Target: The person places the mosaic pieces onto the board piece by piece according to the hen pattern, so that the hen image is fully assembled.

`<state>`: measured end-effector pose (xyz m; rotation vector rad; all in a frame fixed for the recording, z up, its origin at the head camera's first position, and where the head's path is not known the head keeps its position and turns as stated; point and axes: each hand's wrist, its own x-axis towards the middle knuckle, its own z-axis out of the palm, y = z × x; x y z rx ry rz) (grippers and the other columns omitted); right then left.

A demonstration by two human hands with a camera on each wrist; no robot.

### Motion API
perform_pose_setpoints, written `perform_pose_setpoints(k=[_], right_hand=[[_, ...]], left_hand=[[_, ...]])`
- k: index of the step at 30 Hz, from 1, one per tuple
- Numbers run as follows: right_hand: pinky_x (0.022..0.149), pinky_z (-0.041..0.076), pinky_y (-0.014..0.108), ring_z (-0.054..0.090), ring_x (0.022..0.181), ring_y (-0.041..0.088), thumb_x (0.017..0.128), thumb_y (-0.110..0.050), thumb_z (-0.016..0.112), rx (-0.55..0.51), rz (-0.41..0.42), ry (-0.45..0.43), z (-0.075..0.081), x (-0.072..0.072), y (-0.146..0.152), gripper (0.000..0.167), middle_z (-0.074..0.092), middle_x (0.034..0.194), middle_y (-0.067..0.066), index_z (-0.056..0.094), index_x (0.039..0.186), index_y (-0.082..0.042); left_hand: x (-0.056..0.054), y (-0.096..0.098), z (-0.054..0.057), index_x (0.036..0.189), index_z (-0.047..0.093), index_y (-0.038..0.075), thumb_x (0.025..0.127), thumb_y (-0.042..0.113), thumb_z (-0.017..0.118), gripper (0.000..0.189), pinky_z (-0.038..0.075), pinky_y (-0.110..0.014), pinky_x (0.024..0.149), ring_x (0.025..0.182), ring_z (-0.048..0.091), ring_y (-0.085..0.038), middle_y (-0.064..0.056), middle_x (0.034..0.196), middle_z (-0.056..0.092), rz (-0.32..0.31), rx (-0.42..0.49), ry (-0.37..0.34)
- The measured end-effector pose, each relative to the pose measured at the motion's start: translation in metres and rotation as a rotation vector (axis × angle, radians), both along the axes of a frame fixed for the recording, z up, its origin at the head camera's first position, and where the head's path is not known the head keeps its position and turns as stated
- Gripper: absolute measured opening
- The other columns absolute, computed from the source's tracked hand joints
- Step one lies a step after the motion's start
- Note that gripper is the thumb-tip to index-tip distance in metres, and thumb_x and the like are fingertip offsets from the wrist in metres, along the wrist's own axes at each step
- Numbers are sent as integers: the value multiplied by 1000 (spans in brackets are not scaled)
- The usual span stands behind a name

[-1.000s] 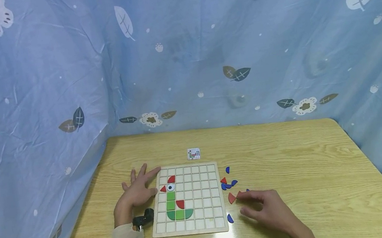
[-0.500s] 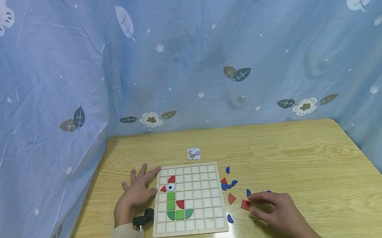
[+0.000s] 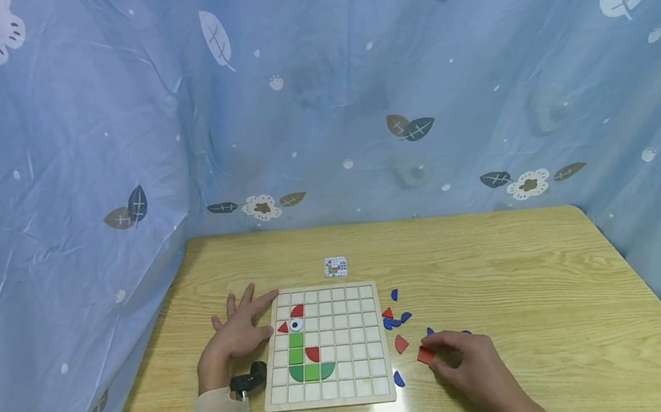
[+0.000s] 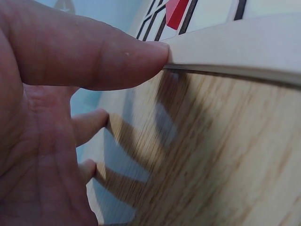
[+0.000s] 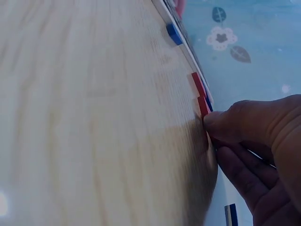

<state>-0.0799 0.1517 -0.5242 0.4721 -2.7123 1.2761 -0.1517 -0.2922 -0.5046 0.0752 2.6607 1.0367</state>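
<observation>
Pinching a small red, squarish tile (image 3: 425, 355) with the right hand (image 3: 479, 365) on the yellowish wood-grain table (image 3: 506, 265), to the right of the pale wooden grid board (image 3: 359, 352), and touching the board's left side with the spread, empty left hand (image 3: 238, 329). Looks partway done, judging by the bird-like figure (image 3: 296, 340) in green, red and white set in the grid. Seems to leave the loose blue half-round tiles (image 3: 394, 295), red wedge-shaped tile (image 3: 401, 344) and red triangular tile (image 3: 388, 313) beside the board to be placed.

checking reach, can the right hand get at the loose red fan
Likely yes: the fan lies uncovered close by, though the right hand pinches a red block it may need to release.
</observation>
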Motion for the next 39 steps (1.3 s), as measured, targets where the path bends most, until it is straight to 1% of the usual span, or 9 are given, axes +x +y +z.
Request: perform_pose_setpoints(k=[4, 9, 11, 20, 22, 29, 34, 37, 39], right_hand=[[87, 65, 28, 78, 98, 5, 80, 7, 91, 34, -11, 13, 0, -1, -1, 38, 83, 101, -16, 85, 107, -19], [94, 65, 31, 78, 103, 6, 81, 5, 90, 54, -36, -58, 7, -2, -1, 38, 83, 106, -15, 85, 110, -20], [95, 65, 33, 78, 103, 7, 82, 5, 89, 53, -25, -60, 10, -3, -2, 39, 83, 108, -14, 85, 111, -20], [85, 66, 34, 79, 95, 8, 79, 9, 87, -2, 110, 117, 17, -15, -18, 38, 84, 106, -10, 85, 109, -15], [82, 67, 36, 80, 93, 10, 80, 8, 87, -16, 138, 127, 19, -19, -25, 35, 85, 105, -8, 85, 108, -13], [84, 68, 39, 78, 92, 13, 86, 6, 82, -41, 219, 76, 23, -30, -50, 30, 84, 104, -4, 84, 109, -12], [73, 63, 31, 79, 94, 17, 87, 2, 83, -33, 246, 28, 26, -35, -68, 30, 84, 108, -5, 84, 112, -14], [77, 65, 34, 81, 97, 19, 89, 3, 82, -47, 277, 6, 24, -37, -79, 30, 85, 111, -4, 84, 114, -13], [84, 66, 35, 81, 101, 17, 90, 2, 82, -56, 292, -14, 23, -38, -87, 29, 84, 113, -4, 84, 116, -12]], left_hand=[[0, -1, -1, 169, 45, 23, 98, 10, 68, 76, -23, -89, 113, 163, -22, -58, -25, 184, 1, -1, -1, 2], [-1, -1, -2, 169, 46, 24, 98, 10, 69, 76, -23, -89, 113, 163, -22, -58, -25, 184, 1, 0, -3, 2], [-1, -1, -2, 169, 46, 24, 97, 10, 69, 76, -23, -89, 113, 163, -22, -58, -25, 184, 1, 2, -3, 0], [-2, -2, -3, 169, 46, 24, 97, 10, 70, 77, -24, -88, 113, 163, -23, -58, -25, 184, 1, 6, 0, -3], [-3, -2, -4, 169, 46, 25, 96, 10, 70, 78, -24, -88, 113, 163, -23, -58, -24, 184, 1, 8, -2, -2], [-3, -1, -3, 169, 46, 24, 96, 10, 69, 78, -22, -89, 113, 163, -22, -58, -25, 183, 2, 7, -14, 4], [-3, -1, -2, 169, 46, 23, 96, 9, 69, 78, -23, -89, 113, 163, -22, -59, -26, 183, 2, 7, -9, 5], [-2, -1, -1, 169, 46, 22, 96, 8, 69, 78, -24, -89, 112, 163, -22, -59, -26, 183, 2, 6, -2, 5], [-2, -1, -1, 169, 46, 22, 95, 8, 69, 78, -24, -89, 112, 163, -22, -59, -26, 183, 2, 6, 0, 6]])
